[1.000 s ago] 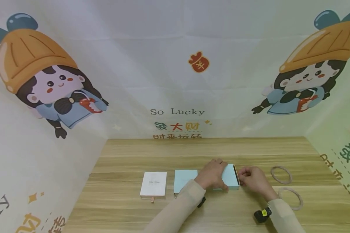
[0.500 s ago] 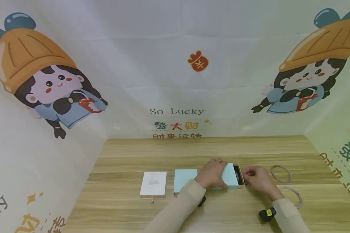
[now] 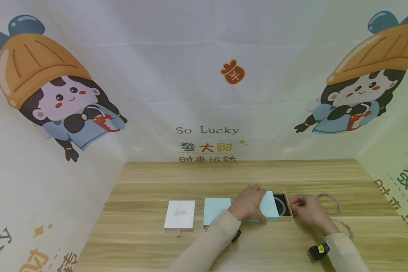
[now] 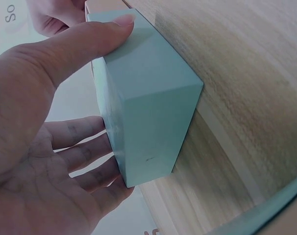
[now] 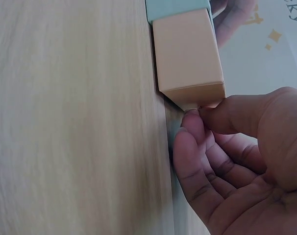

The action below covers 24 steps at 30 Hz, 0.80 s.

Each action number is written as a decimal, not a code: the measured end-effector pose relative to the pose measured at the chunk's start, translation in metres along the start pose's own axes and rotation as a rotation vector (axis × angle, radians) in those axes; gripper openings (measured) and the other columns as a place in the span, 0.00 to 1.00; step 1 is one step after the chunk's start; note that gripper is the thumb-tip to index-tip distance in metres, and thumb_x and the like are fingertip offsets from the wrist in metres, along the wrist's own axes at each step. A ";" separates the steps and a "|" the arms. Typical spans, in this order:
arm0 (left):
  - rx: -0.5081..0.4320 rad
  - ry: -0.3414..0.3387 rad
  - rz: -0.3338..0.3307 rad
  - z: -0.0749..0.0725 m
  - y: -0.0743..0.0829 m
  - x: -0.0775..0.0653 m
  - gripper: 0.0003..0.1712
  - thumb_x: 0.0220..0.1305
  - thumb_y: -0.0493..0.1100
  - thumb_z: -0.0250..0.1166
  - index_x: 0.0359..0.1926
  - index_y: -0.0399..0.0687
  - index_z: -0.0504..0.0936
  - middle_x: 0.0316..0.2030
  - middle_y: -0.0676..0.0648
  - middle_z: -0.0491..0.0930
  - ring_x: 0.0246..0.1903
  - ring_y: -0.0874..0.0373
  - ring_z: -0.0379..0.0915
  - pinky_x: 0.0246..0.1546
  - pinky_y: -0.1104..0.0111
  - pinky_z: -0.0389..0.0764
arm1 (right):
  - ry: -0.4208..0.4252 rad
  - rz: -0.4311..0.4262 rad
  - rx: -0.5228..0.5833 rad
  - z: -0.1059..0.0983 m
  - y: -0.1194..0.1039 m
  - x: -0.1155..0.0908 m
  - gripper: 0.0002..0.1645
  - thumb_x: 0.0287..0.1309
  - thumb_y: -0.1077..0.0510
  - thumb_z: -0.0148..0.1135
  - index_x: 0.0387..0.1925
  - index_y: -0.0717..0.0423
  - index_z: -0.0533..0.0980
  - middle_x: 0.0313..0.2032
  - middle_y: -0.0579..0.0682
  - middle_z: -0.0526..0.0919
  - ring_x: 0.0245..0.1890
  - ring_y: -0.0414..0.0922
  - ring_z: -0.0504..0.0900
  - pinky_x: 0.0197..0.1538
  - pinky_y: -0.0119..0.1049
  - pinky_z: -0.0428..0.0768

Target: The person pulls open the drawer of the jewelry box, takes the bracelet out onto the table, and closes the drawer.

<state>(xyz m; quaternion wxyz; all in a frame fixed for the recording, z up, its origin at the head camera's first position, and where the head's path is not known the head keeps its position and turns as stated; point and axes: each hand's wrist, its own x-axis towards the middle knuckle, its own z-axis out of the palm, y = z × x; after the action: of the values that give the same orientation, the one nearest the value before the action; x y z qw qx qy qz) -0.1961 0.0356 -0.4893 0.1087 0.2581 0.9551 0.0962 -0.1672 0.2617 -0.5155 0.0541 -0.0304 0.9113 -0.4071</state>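
Note:
A light blue slide-out gift box (image 3: 269,206) lies on the wooden table, its peach drawer (image 5: 187,54) pulled partly out to the right. Inside the drawer, on black lining, part of a pale bangle (image 3: 284,207) shows; the sleeve covers the rest. My left hand (image 3: 247,204) grips the sleeve, thumb (image 4: 89,41) on the near side and fingers across to the far side. Thumb and fingertips of my right hand (image 3: 311,213) pinch the drawer's end at its small pull tab, mostly hidden by the fingers in the right wrist view.
To the left stand a second light blue box (image 3: 217,208), partly behind the left sleeve, and a white box (image 3: 179,215) with a small pull tab. Two loose bangles, a farther one (image 3: 339,206) and a nearer one (image 3: 351,231), lie beyond the right hand. A printed cloth (image 3: 204,105) walls the table.
My right hand has moved right, drawing the drawer out of the sleeve and uncovering the bangle inside. The left hand has held its place on the sleeve.

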 end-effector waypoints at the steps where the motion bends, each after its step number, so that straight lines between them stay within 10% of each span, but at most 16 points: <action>1: 0.002 -0.001 0.000 0.000 0.000 0.000 0.57 0.43 0.59 0.84 0.73 0.52 0.69 0.67 0.53 0.73 0.67 0.56 0.68 0.69 0.71 0.70 | -0.002 -0.004 -0.002 -0.001 0.001 0.000 0.07 0.62 0.68 0.60 0.39 0.68 0.82 0.30 0.53 0.86 0.28 0.41 0.82 0.30 0.29 0.81; 24: -0.002 -0.013 -0.003 -0.002 0.002 -0.002 0.57 0.44 0.59 0.84 0.74 0.52 0.68 0.69 0.53 0.72 0.68 0.56 0.67 0.70 0.72 0.69 | -0.010 -0.047 -0.113 -0.015 0.005 -0.003 0.07 0.60 0.67 0.58 0.39 0.66 0.80 0.30 0.50 0.84 0.28 0.40 0.80 0.33 0.30 0.75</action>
<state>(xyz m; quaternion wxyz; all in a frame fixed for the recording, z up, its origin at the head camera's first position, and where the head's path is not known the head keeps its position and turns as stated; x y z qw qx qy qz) -0.1936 0.0362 -0.4865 0.1152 0.2570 0.9548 0.0951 -0.1661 0.2765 -0.5094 0.0474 -0.0569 0.9315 -0.3561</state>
